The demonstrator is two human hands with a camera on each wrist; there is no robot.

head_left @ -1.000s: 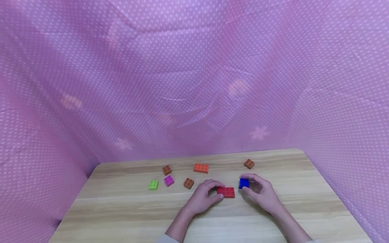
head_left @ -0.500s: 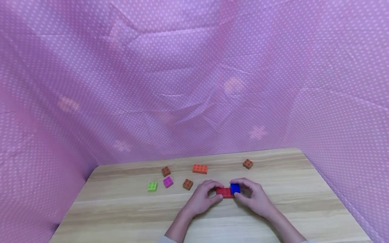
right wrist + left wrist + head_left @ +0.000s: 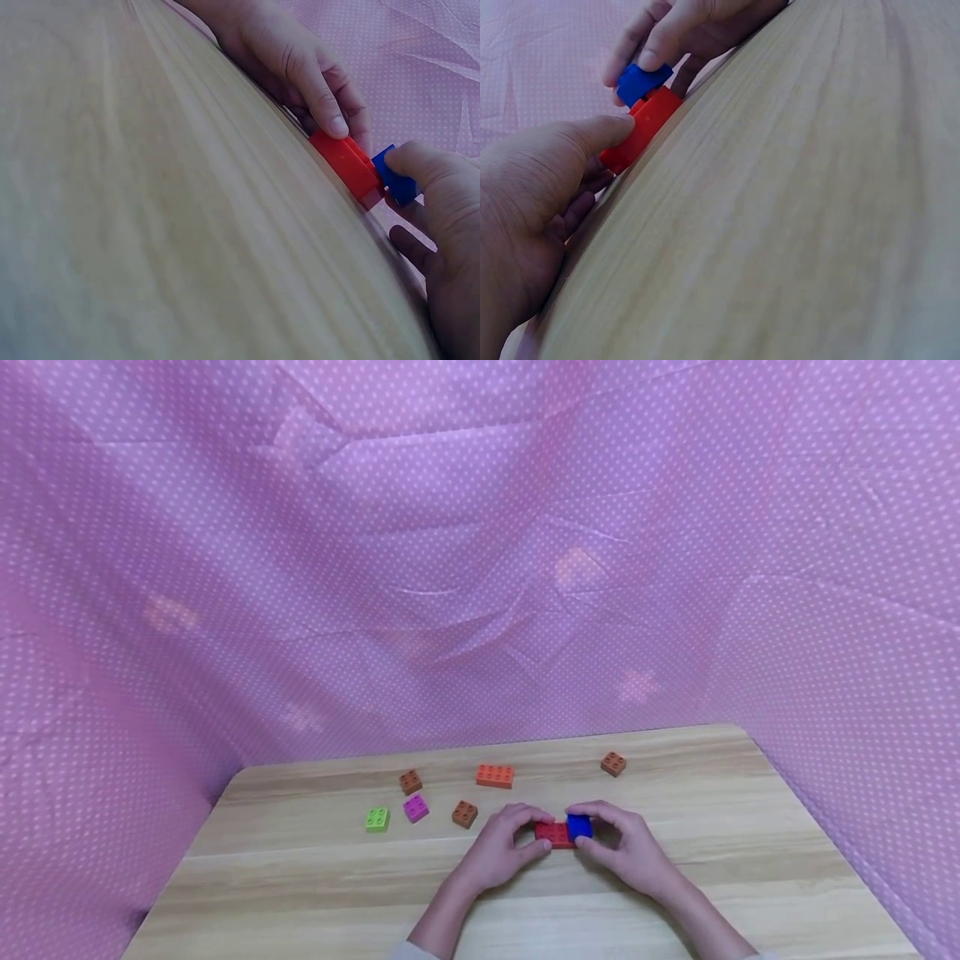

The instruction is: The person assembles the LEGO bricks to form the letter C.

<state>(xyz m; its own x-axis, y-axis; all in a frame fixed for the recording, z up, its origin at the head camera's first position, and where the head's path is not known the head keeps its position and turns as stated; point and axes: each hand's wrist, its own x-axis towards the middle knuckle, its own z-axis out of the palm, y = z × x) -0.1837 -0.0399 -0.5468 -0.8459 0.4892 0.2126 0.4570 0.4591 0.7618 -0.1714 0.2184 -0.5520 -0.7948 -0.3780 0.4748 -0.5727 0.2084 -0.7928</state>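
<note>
A long red toy brick [image 3: 553,835] lies flat on the wooden table, its left end pinched between the thumb and fingers of my left hand [image 3: 497,852]. Over its right end is a small blue brick [image 3: 579,827], which my right hand [image 3: 628,850] grips between thumb and fingers. From the left wrist, the blue brick [image 3: 641,82] looks tilted against the top of the red brick [image 3: 646,127]. In the right wrist view the blue brick [image 3: 396,176] also sits at an angle; whether its underside is seated on the studs cannot be told.
Left of my hands lie a lime green brick [image 3: 377,819], a magenta brick [image 3: 416,808] and two brown bricks [image 3: 464,814]. An orange long brick [image 3: 495,776] is farther back, and another brown brick [image 3: 613,764] at back right. A pink dotted cloth [image 3: 480,610] hangs behind the table [image 3: 300,877].
My right hand has brought the blue brick leftward, from beside the red brick to over its right end. In the last half second it has barely shifted. My left hand keeps its hold.
</note>
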